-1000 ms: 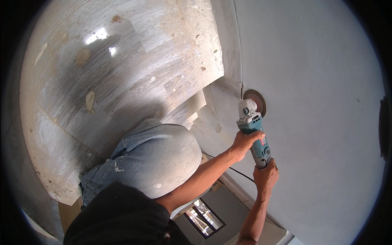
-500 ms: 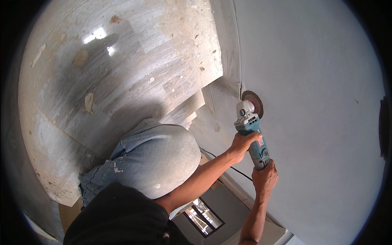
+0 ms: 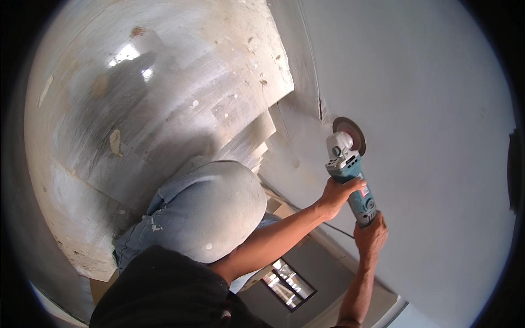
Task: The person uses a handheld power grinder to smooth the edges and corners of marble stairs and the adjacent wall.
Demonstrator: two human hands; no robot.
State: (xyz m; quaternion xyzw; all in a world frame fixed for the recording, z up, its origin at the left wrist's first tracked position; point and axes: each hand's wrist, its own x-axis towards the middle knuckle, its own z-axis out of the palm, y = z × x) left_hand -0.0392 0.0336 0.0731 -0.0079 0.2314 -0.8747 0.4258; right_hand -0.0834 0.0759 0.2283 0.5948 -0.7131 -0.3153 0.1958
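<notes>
An angle grinder (image 3: 355, 177) with a teal body, grey head and brownish round disc (image 3: 354, 131) is held up in front of the pale grey wall (image 3: 426, 164). My left hand (image 3: 339, 195) is wrapped round the body just behind the head, its thumb lying over the top. Farther back, my right hand (image 3: 372, 232) grips the rear end of the tool. Left of the disc, a thin dark groove (image 3: 316, 82) runs along the wall and ends near a small chipped spot. Whether the disc touches the wall I cannot tell.
A dusty tiled landing (image 3: 164, 109) with flakes and stains lies to the left, its edge dropping to steps (image 3: 257, 139). My bent knee (image 3: 219, 208) in jeans is over it. A dark cord (image 3: 339, 230) runs behind my arms. Below is a window (image 3: 290, 284).
The grinder and both hands have shifted right in the picture. Its disc now stands farther from the groove's end, which shows more fully. The view has also moved slightly.
</notes>
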